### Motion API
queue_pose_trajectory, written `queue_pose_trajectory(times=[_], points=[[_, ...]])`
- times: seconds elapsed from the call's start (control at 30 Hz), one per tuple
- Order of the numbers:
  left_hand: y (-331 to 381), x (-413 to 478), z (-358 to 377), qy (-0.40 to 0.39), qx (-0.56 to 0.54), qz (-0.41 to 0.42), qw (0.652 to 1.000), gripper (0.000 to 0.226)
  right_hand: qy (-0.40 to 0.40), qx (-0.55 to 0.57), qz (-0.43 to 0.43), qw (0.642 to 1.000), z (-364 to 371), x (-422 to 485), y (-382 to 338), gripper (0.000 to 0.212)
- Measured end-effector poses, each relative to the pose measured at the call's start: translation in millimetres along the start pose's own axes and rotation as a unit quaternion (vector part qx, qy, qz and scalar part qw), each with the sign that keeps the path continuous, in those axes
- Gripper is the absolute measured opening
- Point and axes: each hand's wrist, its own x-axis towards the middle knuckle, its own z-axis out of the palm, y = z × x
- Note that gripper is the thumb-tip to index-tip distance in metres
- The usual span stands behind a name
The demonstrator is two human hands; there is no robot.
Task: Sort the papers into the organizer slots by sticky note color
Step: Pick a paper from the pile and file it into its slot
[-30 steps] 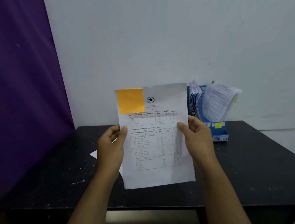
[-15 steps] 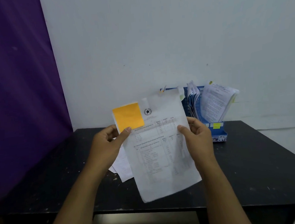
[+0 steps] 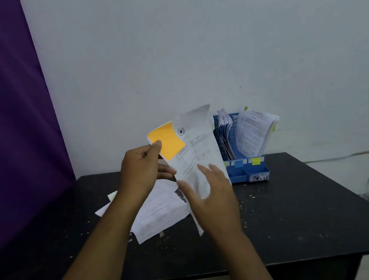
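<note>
A: Tilted further than half a second ago, that sheet (image 3: 199, 143), and my right hand (image 3: 212, 195) has come off its edge.
B: Hands now?
A: Left hand (image 3: 140, 167) pinches the sheet's upper left corner, thumb on the orange sticky note (image 3: 168, 141). Right hand's fingers are straight and spread in front of the lower half. It's blurred, so I can't tell if they touch.
B: Surface?
A: Black table (image 3: 295, 208), speckled with pale crumbs. Loose papers (image 3: 160, 210) lie fanned flat under my left wrist.
B: Further back?
A: Blue organizer (image 3: 248, 172) at the table's far edge, against the wall (image 3: 194, 50). Filed papers (image 3: 253, 132) stand leaning in its slots, and there's a blue tab (image 3: 238, 164) and a yellow tab (image 3: 256, 161) on its front. Wall is pale and plain, purple curtain (image 3: 11, 109) on the left.
B: The sheet itself?
A: White, with printed tables and a star emblem near the top. It's held in the air between me and the organizer, overlapping its left side.
</note>
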Motion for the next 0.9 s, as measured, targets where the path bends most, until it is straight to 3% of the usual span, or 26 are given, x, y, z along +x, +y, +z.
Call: queue_pose_trajectory(times=[0.1, 0.17, 0.27, 0.53, 0.9], points=[[15, 4, 16, 0.017, -0.006, 0.006, 1.0, 0.052, -0.051, -0.043, 0.004, 0.998, 7, 0, -2, 0.075], [24, 8, 24, 0.02, -0.027, 0.014, 0.999, 0.048, -0.052, -0.08, 0.02, 0.995, 13, 10, 0, 0.061], [34, 18, 36, 0.022, -0.018, 0.033, 0.999, 0.047, -0.041, -0.11, 0.06, 0.991, 22, 32, 8, 0.06], [43, 50, 53, 0.055, 0.073, 0.102, 0.991, 0.052, -0.005, -0.075, 0.026, 0.997, 40, 88, 22, 0.042], [29, 96, 71, 0.082, 0.154, 0.121, 0.977, 0.053, -0.071, -0.061, -0.001, 0.996, 62, 143, 39, 0.037]])
